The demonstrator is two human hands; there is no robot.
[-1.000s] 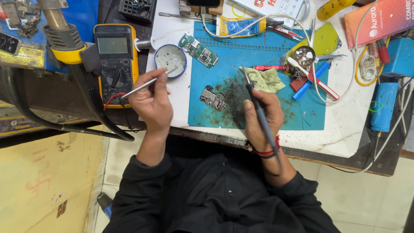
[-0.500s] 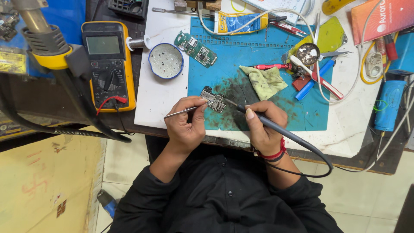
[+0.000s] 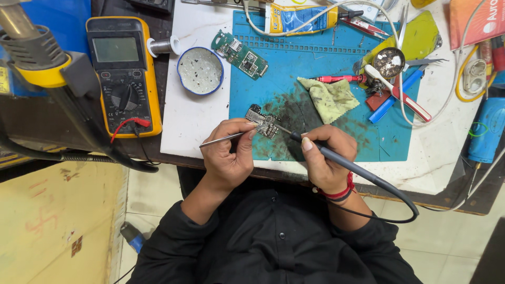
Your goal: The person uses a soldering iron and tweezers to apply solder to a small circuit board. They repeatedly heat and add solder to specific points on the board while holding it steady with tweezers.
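Observation:
A small grey circuit board [image 3: 263, 121] lies on the stained blue work mat [image 3: 310, 68]. My left hand [image 3: 229, 152] pinches thin metal tweezers [image 3: 221, 139] whose tips reach the board's left side. My right hand [image 3: 323, 155] grips a dark soldering iron [image 3: 336, 160] like a pen, its tip touching the board's right edge. The iron's black cable [image 3: 400, 202] loops off to the right over the table's front edge.
A round tin of flux [image 3: 200, 70] and a green circuit board [image 3: 240, 53] lie behind the hands. A yellow multimeter [image 3: 122, 73] sits at the left, a hot-air nozzle [image 3: 31, 52] beyond it. A green cloth [image 3: 329, 97], tools and a blue cylinder [image 3: 486, 129] crowd the right.
My left hand came from the flux tin with the tweezers to the grey board. My right hand lowered the iron's tip onto the board. The view moved closer.

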